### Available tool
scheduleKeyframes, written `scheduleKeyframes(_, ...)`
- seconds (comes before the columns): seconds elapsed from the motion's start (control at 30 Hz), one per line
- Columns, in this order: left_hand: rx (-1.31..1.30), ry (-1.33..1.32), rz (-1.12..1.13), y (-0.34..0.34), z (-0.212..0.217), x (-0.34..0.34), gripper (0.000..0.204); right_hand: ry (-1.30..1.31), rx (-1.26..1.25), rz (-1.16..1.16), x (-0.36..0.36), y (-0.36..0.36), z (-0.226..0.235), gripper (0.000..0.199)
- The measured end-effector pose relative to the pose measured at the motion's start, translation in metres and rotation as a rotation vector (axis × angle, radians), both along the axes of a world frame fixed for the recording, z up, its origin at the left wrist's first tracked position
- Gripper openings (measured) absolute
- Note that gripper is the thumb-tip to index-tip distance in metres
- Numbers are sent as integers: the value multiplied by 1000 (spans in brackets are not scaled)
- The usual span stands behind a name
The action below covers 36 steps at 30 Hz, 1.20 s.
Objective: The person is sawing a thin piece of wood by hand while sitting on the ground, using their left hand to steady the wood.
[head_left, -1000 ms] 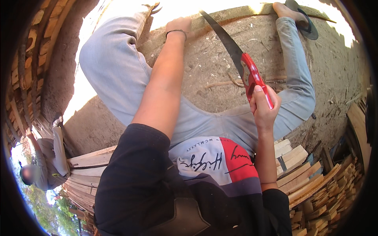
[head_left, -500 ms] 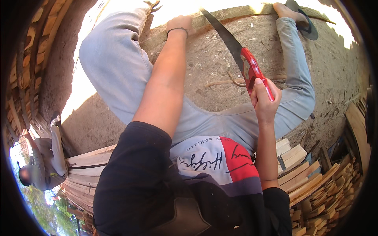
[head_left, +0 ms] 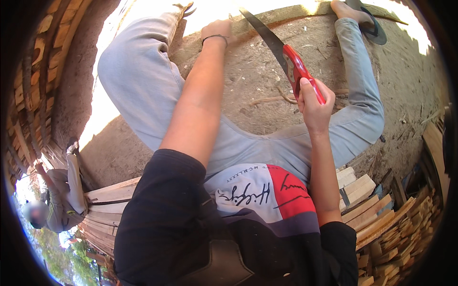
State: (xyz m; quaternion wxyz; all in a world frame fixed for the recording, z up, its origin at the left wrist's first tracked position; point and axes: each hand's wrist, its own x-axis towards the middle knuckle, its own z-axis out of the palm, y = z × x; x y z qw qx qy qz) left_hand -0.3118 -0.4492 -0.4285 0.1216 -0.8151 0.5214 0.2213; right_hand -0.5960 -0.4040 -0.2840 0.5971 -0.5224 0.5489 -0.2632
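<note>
Gripping saw (head_left: pixel 286 55) w/ right hand (head_left: pixel 315 102).

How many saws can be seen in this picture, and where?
1. A saw with a red handle is held in the right hand, its dark blade reaching the pole that the left hand steadies. Others may be hidden.
</note>
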Motion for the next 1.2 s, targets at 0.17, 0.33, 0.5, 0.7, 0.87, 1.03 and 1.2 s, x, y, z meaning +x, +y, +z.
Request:
scheduleKeyframes(0.17,15,-28,-3,0,0,1,32,-63,34,-19,-27,11,11,28)
scheduleKeyframes(0.33,-23,-44,3,1,-2,-6,27,-51,8,-17,2,-8,-9,32)
scheduleKeyframes(0.5,11,-40,-8,-1,3,-2,30,-175,22,-87,1,-6,-16,34)
scheduleKeyframes(0.7,70,-7,-4,-4,5,2,36,-394,-88,-150,-22,-1,-10,36)
scheduleKeyframes(0.87,49,-6,-44,-2,6,-1,37,-363,0,-172,-22,7,-24,36)
scheduleKeyframes(1.03,62,-14,-21,-1,5,1,35,-220,-38,-83,-22,12,-19,35)
scheduleKeyframes(1.2,58,0,-18,-1,3,2,32,-150,-30,-63,-26,22,-12,35)
